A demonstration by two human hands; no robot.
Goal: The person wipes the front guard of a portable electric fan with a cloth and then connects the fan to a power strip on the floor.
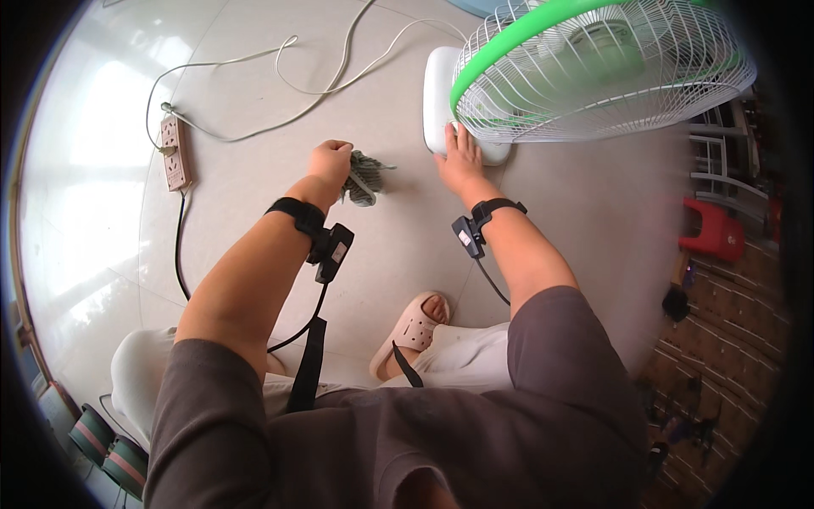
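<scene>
My left hand (331, 167) is closed on a grey-green cloth (365, 177), which hangs from it above the tiled floor. A white electric fan with a green rim (502, 57) stands at the upper right, its wire guard tilted over its base. Resting on the near part of the white fan base (439, 95) is my right hand (462, 159), palm down with its fingers spread apart; its fingertips reach the edge of the guard. A black strap with a small device is on each wrist.
A power strip (175, 153) with plugs lies on the floor at the left. A pale cable (343, 63) loops across the floor towards the fan. At the right are a red plastic stool (725, 229) and metal frames. My slipper (407, 331) is below.
</scene>
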